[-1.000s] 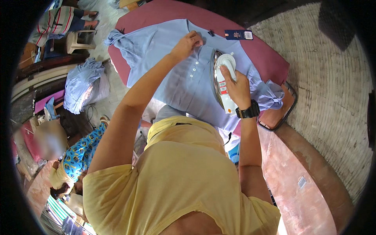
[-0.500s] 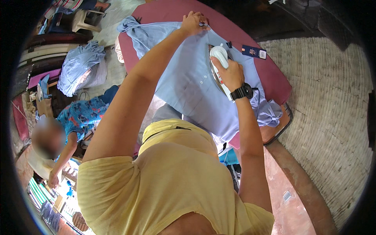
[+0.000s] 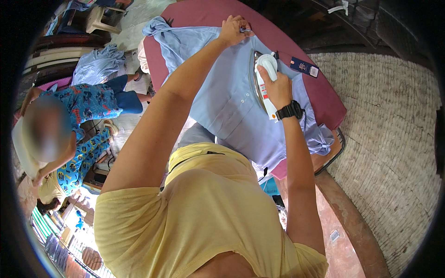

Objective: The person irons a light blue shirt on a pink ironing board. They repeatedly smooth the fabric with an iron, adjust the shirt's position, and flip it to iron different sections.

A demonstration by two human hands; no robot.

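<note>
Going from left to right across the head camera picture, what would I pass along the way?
Person in blue patterned clothes → heap of blue cloth → left hand pinching the light blue shirt → white iron gripped by the right hand → dark blue tag → maroon ironing board → woven mat.

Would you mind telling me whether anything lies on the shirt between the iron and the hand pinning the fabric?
Nothing visible does. The light blue shirt lies bare between the iron in the right hand and the left hand.
</note>
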